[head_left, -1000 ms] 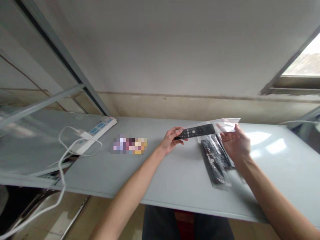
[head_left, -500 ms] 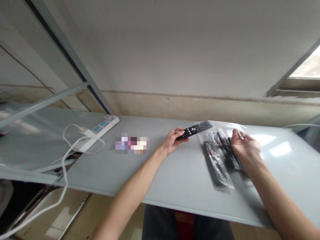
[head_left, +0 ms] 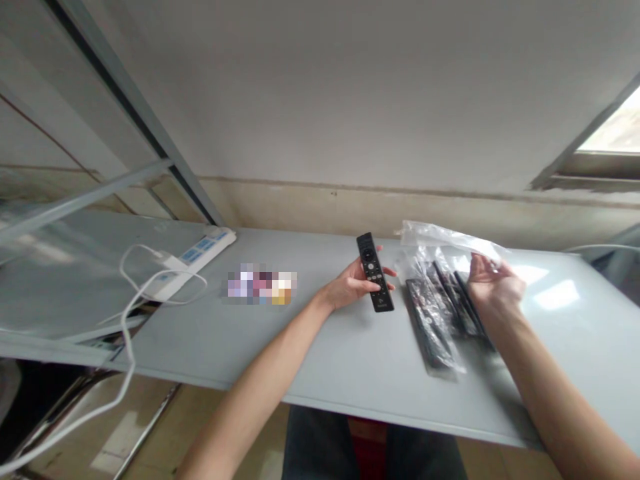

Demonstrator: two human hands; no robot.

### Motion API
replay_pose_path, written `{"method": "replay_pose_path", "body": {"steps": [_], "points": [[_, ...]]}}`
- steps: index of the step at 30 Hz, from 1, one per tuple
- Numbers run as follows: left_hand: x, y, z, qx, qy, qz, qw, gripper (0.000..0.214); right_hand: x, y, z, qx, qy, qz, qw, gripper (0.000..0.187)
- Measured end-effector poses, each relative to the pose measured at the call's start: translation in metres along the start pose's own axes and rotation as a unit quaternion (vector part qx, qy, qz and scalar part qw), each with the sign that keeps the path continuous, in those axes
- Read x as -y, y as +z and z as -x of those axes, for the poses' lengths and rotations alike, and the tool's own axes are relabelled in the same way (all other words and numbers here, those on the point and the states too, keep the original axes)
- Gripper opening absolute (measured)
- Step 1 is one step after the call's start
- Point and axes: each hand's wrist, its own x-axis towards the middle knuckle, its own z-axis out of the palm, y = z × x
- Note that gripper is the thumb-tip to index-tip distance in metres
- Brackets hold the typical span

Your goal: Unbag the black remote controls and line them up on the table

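At the far left of my view I see a white cable [head_left: 126,347] hanging past the table edge and looping up to a white power strip [head_left: 193,265], which lies slantwise beside a grey metal frame [head_left: 107,190]. Right of the strip, a pixelated patch [head_left: 263,285] covers something on the grey table [head_left: 310,360]; I cannot tell what it is.

Next I have the left hand [head_left: 349,287], closed around a black remote [head_left: 371,267]. The remote is raised above the tabletop, tilted, its button side toward me, with the thumb across its lower buttons and the fingertips showing beyond its right edge. Below, dark trouser legs [head_left: 317,443] show under the table.

Further right I see several wrapped remotes [head_left: 431,330] in clear plastic lying side by side on the table, the nearest one slanting toward me. Above them stretches a clear bag [head_left: 447,235], its right end pinched between the thumb and fingers of the right hand [head_left: 496,285]. I make out a bright window [head_left: 617,130] at the upper right.
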Motion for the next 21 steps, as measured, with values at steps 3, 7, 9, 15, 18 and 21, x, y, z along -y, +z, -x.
{"method": "replay_pose_path", "body": {"steps": [3, 7, 9, 15, 18, 21], "points": [[0.0, -0.001, -0.001, -0.056, 0.011, -0.009, 0.998, 0.078, -0.014, 0.005, 0.016, 0.05, 0.028, 0.072, 0.996, 0.02], [0.004, -0.008, -0.007, -0.121, 0.026, -0.05, 0.991, 0.059, -0.027, 0.008, 0.04, 0.141, 0.006, 0.14, 0.98, 0.022], [0.008, -0.009, -0.011, -0.143, 0.036, -0.075, 0.986, 0.055, -0.03, 0.009, 0.05, 0.197, -0.027, 0.193, 0.961, 0.028], [0.014, -0.001, -0.011, -0.259, 0.152, -0.331, 0.895, 0.059, -0.031, 0.012, 0.066, 0.267, -0.054, 0.332, 0.903, 0.032], [0.013, 0.006, -0.009, -0.285, 0.192, -0.466, 0.815, 0.067, -0.032, 0.014, 0.072, 0.289, -0.045, 0.342, 0.893, 0.032], [0.013, 0.007, -0.008, -0.274, 0.192, -0.55, 0.765, 0.051, -0.034, 0.016, 0.078, 0.303, -0.065, 0.344, 0.886, 0.03]]}}
